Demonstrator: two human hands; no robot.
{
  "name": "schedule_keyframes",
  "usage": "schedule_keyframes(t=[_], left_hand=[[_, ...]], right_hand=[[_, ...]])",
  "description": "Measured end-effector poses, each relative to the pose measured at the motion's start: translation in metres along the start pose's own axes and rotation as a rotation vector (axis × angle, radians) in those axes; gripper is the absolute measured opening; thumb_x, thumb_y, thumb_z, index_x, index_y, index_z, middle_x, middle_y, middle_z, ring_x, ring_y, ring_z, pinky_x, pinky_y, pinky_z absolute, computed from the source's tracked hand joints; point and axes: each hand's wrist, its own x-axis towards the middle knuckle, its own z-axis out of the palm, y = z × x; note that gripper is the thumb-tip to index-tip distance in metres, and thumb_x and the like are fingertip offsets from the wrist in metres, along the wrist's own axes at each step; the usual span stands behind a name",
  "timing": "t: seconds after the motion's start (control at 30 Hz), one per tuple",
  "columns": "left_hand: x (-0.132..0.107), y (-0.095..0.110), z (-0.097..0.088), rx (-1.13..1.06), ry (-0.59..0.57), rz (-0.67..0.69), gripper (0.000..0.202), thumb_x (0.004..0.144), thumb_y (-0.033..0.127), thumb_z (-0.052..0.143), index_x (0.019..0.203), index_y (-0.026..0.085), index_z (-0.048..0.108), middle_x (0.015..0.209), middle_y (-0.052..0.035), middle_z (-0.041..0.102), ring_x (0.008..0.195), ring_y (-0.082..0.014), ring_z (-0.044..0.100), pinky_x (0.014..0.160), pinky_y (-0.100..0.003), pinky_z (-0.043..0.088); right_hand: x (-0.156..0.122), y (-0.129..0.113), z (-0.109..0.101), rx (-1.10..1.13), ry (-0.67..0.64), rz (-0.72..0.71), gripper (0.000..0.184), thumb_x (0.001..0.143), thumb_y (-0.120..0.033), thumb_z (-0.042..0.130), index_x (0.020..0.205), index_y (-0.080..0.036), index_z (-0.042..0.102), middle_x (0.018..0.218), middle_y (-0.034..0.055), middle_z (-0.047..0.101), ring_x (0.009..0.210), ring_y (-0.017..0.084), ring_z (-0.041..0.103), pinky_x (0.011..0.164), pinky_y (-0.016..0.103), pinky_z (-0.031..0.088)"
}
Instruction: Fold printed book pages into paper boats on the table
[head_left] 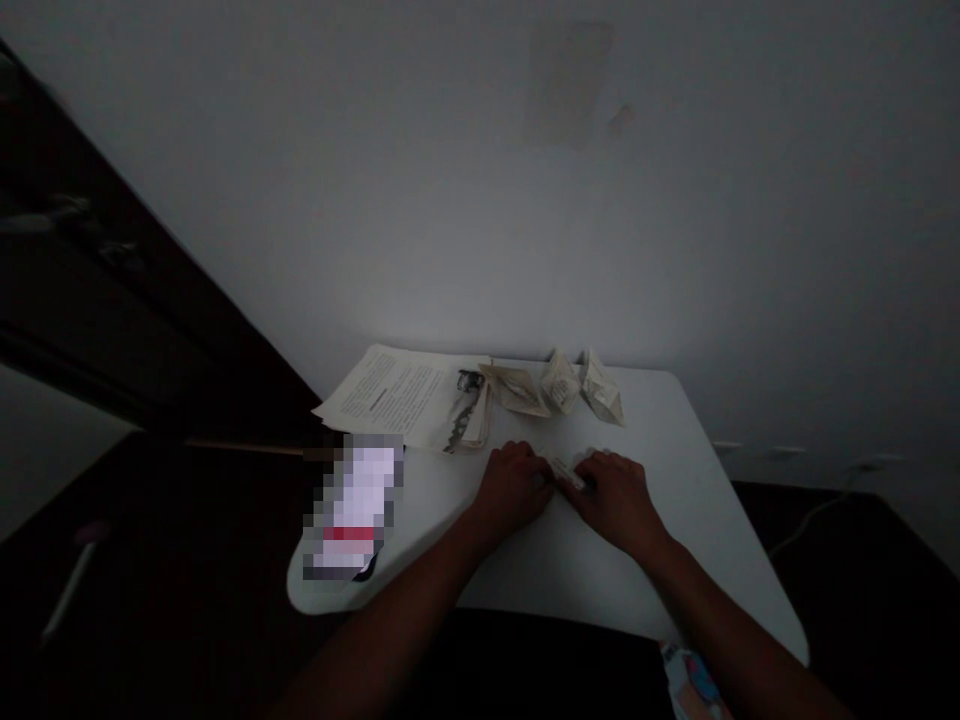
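Both hands, left hand and right hand, pinch a small folded paper lying crosswise between them, equally near each.

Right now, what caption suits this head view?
Both hands, left hand and right hand, press a small folded paper on a white table.

From my remote seat, the small folded paper piece at the table's centre is mostly covered by my left hand and right hand. At nine o'clock a flat white-and-red object is pixelated, unreadable. The printed white sheet's text at eleven o'clock is too small to read.
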Motion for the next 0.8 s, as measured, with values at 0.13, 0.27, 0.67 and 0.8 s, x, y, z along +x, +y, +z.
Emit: schedule_keyframes(t=[0.13, 0.27, 0.67, 0.8], left_hand=[[-0.003, -0.009, -0.002, -0.064, -0.018, 0.057, 0.027, 0.069, 0.029, 0.067, 0.095, 0.021, 0.063, 0.091, -0.0029, 0.057, 0.090, -0.0202, 0.050, 0.081, -0.033, 0.038], [-0.009, -0.017, -0.007, -0.102, -0.043, 0.149, 0.042, 0.065, 0.027, 0.069, 0.105, 0.020, 0.058, 0.098, -0.0045, 0.056, 0.095, -0.0213, 0.049, 0.085, -0.034, 0.038], [-0.011, -0.017, -0.014, -0.052, -0.078, 0.215, 0.046, 0.066, 0.031, 0.067, 0.109, 0.020, 0.056, 0.102, -0.0058, 0.054, 0.096, -0.0223, 0.048, 0.086, -0.036, 0.037], [-0.010, -0.017, -0.016, -0.028, -0.085, 0.224, 0.045, 0.068, 0.034, 0.066, 0.112, 0.024, 0.058, 0.100, -0.0044, 0.054, 0.094, -0.0213, 0.049, 0.086, -0.036, 0.036]], right_hand=[[0.000, -0.001, -0.002, 0.009, -0.005, 0.010, 0.027, 0.077, -0.045, 0.055, 0.068, -0.021, 0.062, 0.076, 0.0027, 0.061, 0.079, 0.021, 0.054, 0.075, 0.034, 0.029], [0.001, -0.002, -0.003, 0.014, -0.020, 0.019, 0.028, 0.076, -0.046, 0.056, 0.068, -0.020, 0.062, 0.076, 0.0029, 0.060, 0.078, 0.021, 0.054, 0.075, 0.034, 0.030], [0.002, 0.000, -0.002, 0.009, -0.015, 0.016, 0.030, 0.076, -0.048, 0.055, 0.067, -0.021, 0.062, 0.074, 0.0033, 0.061, 0.078, 0.021, 0.054, 0.075, 0.035, 0.030], [0.004, 0.006, -0.004, 0.067, -0.055, -0.026, 0.028, 0.077, -0.047, 0.055, 0.068, -0.021, 0.063, 0.072, 0.0018, 0.061, 0.073, 0.018, 0.054, 0.072, 0.032, 0.032]])
